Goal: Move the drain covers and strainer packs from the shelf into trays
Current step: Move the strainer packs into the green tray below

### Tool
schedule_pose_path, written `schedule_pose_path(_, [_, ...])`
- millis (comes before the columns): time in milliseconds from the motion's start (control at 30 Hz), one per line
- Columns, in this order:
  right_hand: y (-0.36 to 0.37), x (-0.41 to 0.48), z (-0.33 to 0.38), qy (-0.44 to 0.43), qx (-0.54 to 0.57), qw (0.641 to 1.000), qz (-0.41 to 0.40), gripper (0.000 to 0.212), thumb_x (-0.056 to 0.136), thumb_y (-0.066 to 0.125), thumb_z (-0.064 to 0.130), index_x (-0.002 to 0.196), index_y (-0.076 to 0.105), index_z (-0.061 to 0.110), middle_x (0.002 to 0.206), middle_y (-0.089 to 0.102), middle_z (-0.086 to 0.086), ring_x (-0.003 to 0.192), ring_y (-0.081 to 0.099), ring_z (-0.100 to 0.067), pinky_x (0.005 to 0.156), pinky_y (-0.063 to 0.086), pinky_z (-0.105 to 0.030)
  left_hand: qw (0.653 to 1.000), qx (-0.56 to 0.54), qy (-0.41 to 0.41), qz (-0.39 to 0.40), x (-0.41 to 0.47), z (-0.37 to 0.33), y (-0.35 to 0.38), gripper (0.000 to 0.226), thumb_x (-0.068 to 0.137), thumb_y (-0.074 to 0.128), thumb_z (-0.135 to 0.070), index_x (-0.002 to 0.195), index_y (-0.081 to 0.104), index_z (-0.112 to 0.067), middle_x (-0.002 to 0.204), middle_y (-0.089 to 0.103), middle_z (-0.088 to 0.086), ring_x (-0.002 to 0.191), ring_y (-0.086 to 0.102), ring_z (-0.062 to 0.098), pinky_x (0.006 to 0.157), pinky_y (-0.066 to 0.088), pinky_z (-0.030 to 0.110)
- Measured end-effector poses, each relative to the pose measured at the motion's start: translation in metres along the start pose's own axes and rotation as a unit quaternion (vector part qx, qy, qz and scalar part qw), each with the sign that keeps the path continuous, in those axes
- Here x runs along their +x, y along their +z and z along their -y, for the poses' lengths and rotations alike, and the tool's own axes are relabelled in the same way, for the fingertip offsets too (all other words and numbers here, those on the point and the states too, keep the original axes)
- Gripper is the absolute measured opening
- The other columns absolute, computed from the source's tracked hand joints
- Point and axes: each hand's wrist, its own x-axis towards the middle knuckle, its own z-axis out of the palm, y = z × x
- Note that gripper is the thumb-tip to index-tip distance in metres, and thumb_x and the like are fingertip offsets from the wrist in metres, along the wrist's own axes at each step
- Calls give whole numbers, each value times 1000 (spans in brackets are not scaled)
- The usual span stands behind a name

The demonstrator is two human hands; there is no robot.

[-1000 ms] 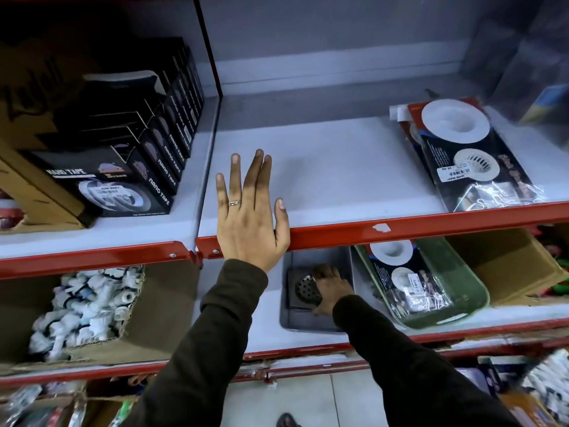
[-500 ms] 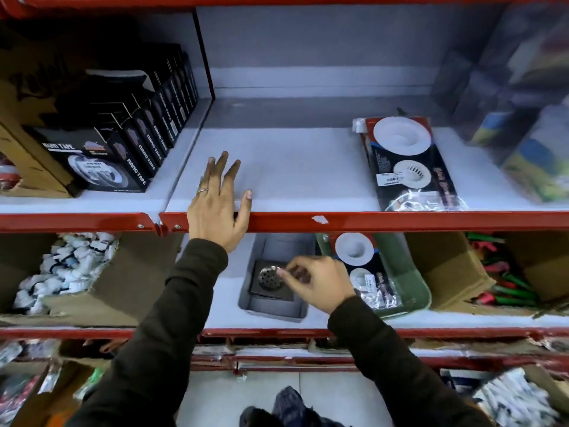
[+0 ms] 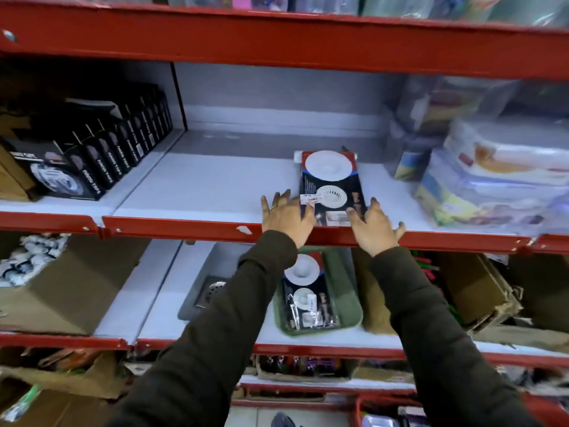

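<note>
A strainer pack (image 3: 329, 180), dark card with two white round strainers, lies flat on the upper white shelf (image 3: 200, 192). My left hand (image 3: 288, 215) rests at its near left corner and my right hand (image 3: 377, 224) at its near right corner. Both hands have their fingers spread and touch the pack's edges without closing on it. On the shelf below, a grey tray (image 3: 197, 291) holds a metal drain cover (image 3: 214, 289), partly hidden by my left sleeve. Beside it a green tray (image 3: 348, 291) holds another strainer pack (image 3: 308, 294).
Black tape boxes (image 3: 101, 155) line the upper shelf's left side, and plastic-wrapped containers (image 3: 498, 180) crowd its right. A cardboard box of white fittings (image 3: 61, 291) sits at the lower left, with brown cardboard boxes (image 3: 474, 291) at the lower right. A red lip (image 3: 184, 228) fronts the shelf.
My right hand let go of the drain cover in the grey tray and rose to the upper shelf. My left hand slid right along the shelf to the strainer pack.
</note>
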Motion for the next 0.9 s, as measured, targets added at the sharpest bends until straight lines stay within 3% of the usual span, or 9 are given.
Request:
schedule_pose_path(100, [-6,6,-7,-40,57,998,4,56,100,43,30,152,30,13,144,56,-11,135,49,-31,119,11,-51,997,-59,-48,-5,3,-18,1,53,101,36,-36,146,46,-11,156,40,12,150,28,28,127,-4,50])
schedule_pose_path(167, [-14,7,-8,-54,160,986,2,52,101,45,21,151,34,12,136,61,-13,129,53,-33,116,26,-46,987,-138,-81,-33,0,-23,-4,45,98,44,-34,136,56,-13,144,54,12,139,44,29,126,15,48])
schedule_pose_path(267, [-31,2,-19,-18,432,897,88,51,94,55,2,143,41,4,119,66,-17,95,67,-23,79,55,-32,946,-297,-122,-45,-9,-20,-15,37,92,60,-27,127,58,-15,123,69,9,113,63,27,107,45,40])
schedule_pose_path(333, [-37,-7,-41,-19,498,847,186,40,87,60,-5,125,58,6,100,73,-11,71,67,-14,58,55,-24,887,-445,-123,27,-24,-6,-21,43,88,69,-10,129,57,-6,120,70,16,97,68,25,95,54,33])
schedule_pose_path(433, [-23,-22,-88,-59,437,828,346,32,79,65,-4,109,68,2,94,75,-12,78,68,-20,69,58,-27,825,-509,-90,228,-56,32,-13,37,83,73,0,119,68,-5,113,74,20,92,70,23,88,59,34])
schedule_pose_path(533, [14,-43,-129,-30,349,809,473,32,73,68,-11,102,65,1,82,71,-12,74,72,-18,68,60,-30,803,-419,-108,409,-91,64,21,29,80,76,-1,105,74,-16,101,79,4,82,75,11,66,61,21])
schedule_pose_path(667, [68,-74,-164,54,265,790,550,29,78,64,-19,88,66,8,69,72,-4,62,72,-13,53,57,-24,751,-356,-231,505,-121,85,82,47,78,79,3,117,54,-6,104,72,9,77,77,15,65,63,29])
schedule_pose_path(800, [96,-73,-174,128,277,824,478,28,83,67,-8,107,65,6,88,75,-5,79,73,-16,69,60,-31,765,-401,-279,421,-125,98,126,19,83,76,0,96,66,-10,90,76,2,81,74,15,79,62,32])
schedule_pose_path(900, [112,-62,-162,153,300,879,338,51,85,72,1,133,55,3,113,67,-17,93,66,-27,73,56,-36,774,-468,-339,258,-111,92,148,30,88,68,4,117,64,3,97,73,12,79,68,20,75,63,37])
